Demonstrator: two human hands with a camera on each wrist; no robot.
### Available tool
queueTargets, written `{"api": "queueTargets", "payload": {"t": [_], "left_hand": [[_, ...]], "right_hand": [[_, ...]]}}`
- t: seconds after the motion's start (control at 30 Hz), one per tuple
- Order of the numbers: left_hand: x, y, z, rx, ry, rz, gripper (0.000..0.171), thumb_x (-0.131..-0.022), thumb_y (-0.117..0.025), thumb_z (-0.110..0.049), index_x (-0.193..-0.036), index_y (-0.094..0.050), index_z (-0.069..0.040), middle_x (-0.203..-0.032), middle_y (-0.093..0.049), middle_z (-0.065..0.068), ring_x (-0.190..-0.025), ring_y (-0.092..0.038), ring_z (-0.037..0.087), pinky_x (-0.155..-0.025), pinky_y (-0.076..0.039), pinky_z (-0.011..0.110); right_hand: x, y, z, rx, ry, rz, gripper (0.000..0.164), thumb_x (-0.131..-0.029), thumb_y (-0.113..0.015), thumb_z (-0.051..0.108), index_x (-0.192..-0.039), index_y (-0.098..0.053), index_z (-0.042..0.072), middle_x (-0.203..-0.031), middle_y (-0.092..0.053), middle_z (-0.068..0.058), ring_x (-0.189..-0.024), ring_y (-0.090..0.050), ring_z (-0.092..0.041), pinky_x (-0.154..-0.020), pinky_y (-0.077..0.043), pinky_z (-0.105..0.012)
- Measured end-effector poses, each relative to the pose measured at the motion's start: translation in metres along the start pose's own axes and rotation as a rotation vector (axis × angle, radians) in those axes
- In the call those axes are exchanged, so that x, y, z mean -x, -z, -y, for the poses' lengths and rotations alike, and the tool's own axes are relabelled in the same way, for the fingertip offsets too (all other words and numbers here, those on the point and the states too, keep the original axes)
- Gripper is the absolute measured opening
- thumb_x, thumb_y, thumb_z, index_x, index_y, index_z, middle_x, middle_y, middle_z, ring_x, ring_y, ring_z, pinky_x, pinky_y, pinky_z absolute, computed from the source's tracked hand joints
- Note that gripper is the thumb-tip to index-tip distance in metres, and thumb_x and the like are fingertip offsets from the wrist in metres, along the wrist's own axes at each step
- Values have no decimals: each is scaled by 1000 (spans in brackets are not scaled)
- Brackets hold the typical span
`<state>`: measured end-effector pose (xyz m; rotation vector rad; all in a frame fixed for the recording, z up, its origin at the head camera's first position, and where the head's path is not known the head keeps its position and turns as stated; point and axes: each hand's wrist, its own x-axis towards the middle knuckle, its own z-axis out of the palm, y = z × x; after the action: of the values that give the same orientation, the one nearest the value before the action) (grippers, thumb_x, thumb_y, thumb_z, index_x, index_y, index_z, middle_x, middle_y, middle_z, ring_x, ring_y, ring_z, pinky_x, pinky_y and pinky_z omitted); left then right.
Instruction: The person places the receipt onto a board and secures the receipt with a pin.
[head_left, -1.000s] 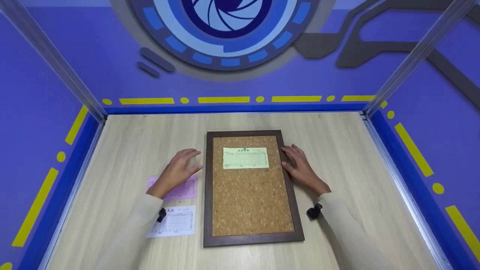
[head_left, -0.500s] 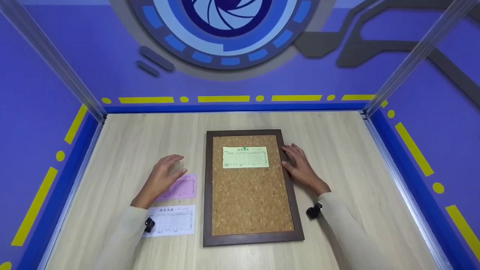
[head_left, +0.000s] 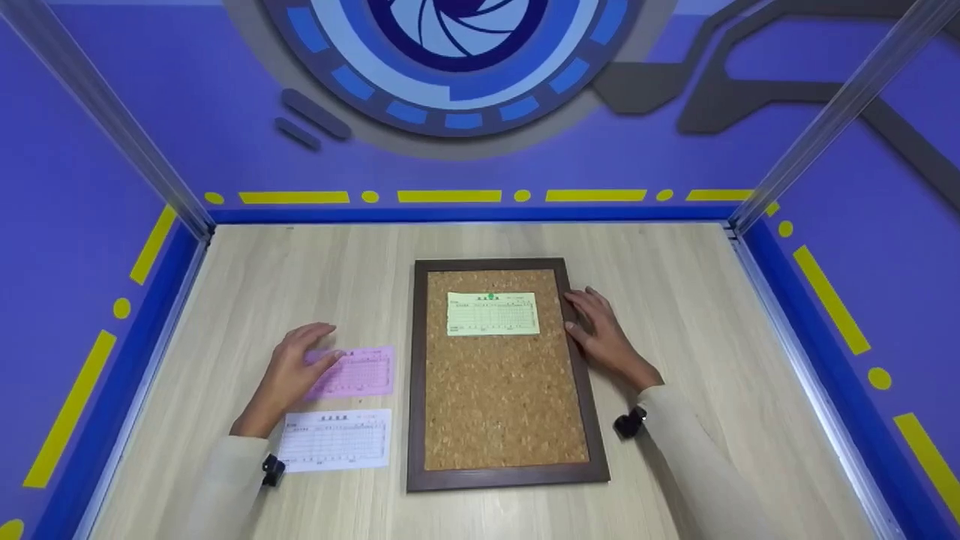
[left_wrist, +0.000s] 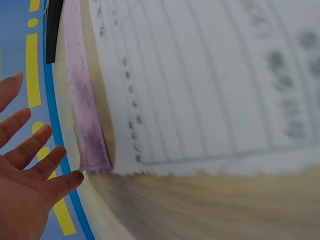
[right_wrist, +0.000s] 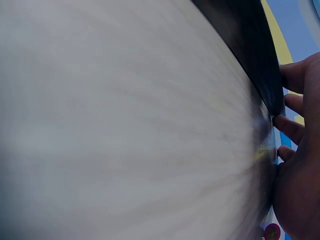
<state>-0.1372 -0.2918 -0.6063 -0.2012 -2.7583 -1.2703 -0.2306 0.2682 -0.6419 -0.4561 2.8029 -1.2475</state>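
Note:
A cork board [head_left: 502,405] in a dark brown frame lies on the wooden table. Near its top a pale green printed slip [head_left: 493,319] is fixed under a green pushpin [head_left: 491,295]. My left hand [head_left: 291,375] hovers at the left end of a pink slip [head_left: 364,373], fingers spread and holding nothing. Below the pink slip lies a white slip [head_left: 337,441], which fills much of the left wrist view. My right hand [head_left: 606,341] rests its fingertips along the frame's right edge; the right wrist view shows these fingers at the dark frame [right_wrist: 250,45].
Blue panels with yellow dashes [head_left: 448,196] wall the table at the back and both sides. Metal posts [head_left: 825,120] stand at the back corners. Bare wood tabletop [head_left: 697,300] stretches right of the board.
My left hand has drawn away from the board's left edge, leftward and toward me, uncovering more of the pink and white slips. My right hand stays at the frame.

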Motion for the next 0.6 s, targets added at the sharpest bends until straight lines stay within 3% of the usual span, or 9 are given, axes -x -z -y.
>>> {"api": "queueTargets", "payload": {"t": [0.33, 0.6], "left_hand": [[17, 5, 20, -17, -44, -70, 43, -93, -82, 5, -133, -70, 12, -138, -67, 32, -146, -43, 59, -124, -27, 71], [26, 14, 29, -33, 15, -75, 44, -94, -81, 3, -135, -68, 14, -143, -62, 34, -151, -35, 57, -126, -22, 71]], "right_hand": [[0, 1, 0, -8, 26, -13, 56, -109, -68, 15, -162, -52, 3, -168, -45, -24, -166, -19, -45, -132, -14, -66], [1, 1, 0, 0, -4, 7, 58, -111, -66, 19, -164, -49, 5, -171, -43, -22, -168, -16, -43, -133, -11, -66]]}}
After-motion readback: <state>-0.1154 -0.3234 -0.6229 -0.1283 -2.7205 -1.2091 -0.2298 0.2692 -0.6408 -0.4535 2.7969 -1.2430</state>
